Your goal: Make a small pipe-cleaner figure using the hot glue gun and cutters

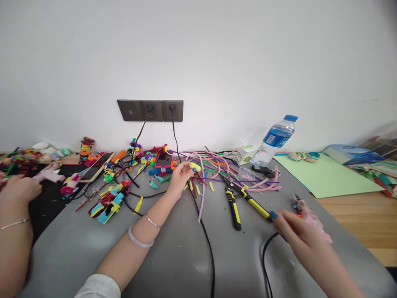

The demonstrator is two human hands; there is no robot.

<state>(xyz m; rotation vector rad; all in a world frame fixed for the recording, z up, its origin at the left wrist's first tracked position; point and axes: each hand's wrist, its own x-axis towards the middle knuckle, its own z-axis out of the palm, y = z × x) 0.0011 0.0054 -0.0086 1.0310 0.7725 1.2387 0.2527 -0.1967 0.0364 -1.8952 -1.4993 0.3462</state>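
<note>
My left hand (180, 179) pinches a short yellow pipe cleaner piece (195, 167) between thumb and fingertips, above the middle of the grey table. Several similar yellow pieces (211, 186) lie just below it. On the right, my right hand (296, 227) is blurred, so its grip is unclear. Its fingertips are by the handle end of black-and-yellow wire strippers (235, 207), which lie open on the table. A pink glue gun (312, 217) is right beside that hand, partly hidden by it. Long pink and purple pipe cleaners (223, 165) spread behind the strippers.
Another person's hand (23, 192) works at the far left. Pipe cleaner figures (110, 200) and a phone (96, 167) lie on the left. A tilted water bottle (274, 138), a drink carton (245, 154) and green paper (335, 176) are at the right. A black cable (207, 240) crosses the table.
</note>
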